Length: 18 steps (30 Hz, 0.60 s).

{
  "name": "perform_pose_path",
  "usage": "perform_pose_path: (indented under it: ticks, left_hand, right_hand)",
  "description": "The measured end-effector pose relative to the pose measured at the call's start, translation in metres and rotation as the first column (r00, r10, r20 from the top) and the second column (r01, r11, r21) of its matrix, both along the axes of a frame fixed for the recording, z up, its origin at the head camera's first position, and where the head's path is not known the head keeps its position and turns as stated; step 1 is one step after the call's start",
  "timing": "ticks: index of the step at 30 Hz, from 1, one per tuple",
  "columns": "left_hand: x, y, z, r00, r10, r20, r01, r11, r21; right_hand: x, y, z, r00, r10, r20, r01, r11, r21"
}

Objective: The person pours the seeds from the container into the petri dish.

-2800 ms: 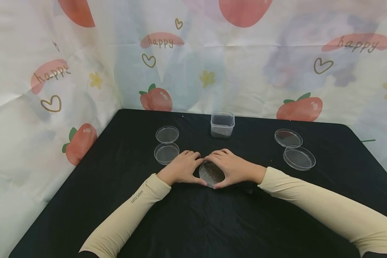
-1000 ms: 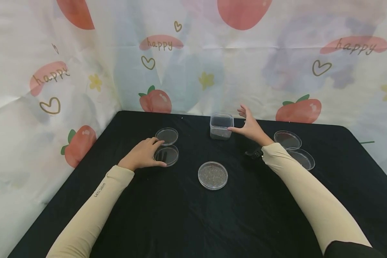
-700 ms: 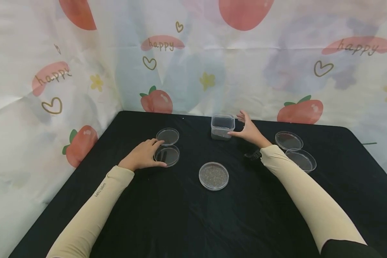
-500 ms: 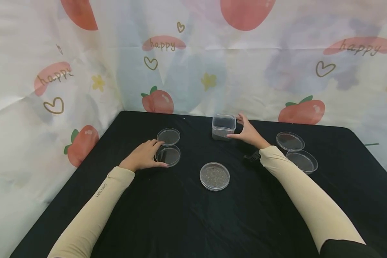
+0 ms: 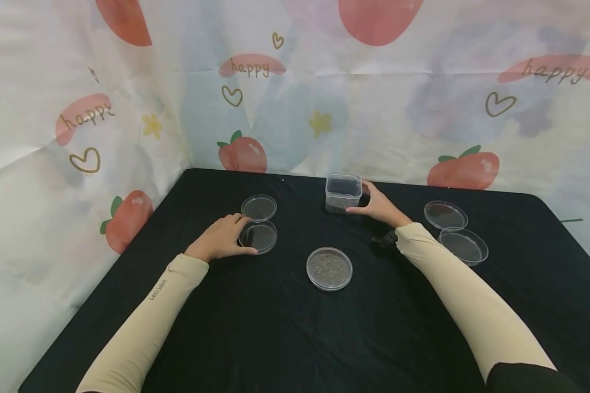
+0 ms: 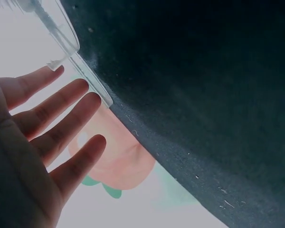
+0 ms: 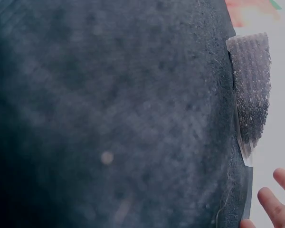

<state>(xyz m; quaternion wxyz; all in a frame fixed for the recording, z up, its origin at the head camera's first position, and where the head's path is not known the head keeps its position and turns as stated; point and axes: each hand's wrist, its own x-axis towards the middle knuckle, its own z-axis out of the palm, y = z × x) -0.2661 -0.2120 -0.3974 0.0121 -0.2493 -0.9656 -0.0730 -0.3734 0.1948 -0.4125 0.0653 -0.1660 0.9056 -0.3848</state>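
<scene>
My left hand [image 5: 221,239] reaches round the left side of a clear petri dish [image 5: 259,238], thumb at its near edge. In the left wrist view its fingers [image 6: 61,126] are spread and fairly straight, the index fingertip right at a clear rim. My right hand [image 5: 379,207] is at a square clear plastic container [image 5: 335,206] with grey-brown granules low inside. Its thumb lies at the near corner, its fingers at the right side. The right wrist view shows the granules [image 7: 251,90] through the wall, with fingertips [image 7: 270,202] apart from it.
A petri dish [image 5: 329,268] of similar granules stands mid-table. Behind the left dish lies another clear round dish piece [image 5: 259,207]. Two more clear pieces, a far one [image 5: 445,214] and a near one [image 5: 464,245], overlap at right. Printed cloth [image 5: 295,142] hangs behind the table.
Both hands have left the granule-filled dish in the middle. The left hand has moved to the left dish and stays there; the right has moved to the container, its fingers closing in on the side.
</scene>
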Motion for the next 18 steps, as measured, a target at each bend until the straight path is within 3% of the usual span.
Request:
perform_pose_path:
  ticks: [18]
  left_hand:
    - [-0.0016,0.0022,-0.0049,0.998,0.009,-0.068,-0.016,0.995,-0.095]
  right_hand:
    - [-0.0024,-0.0062,0.0020,1.000,0.030,-0.006,-0.030,0.999,-0.010]
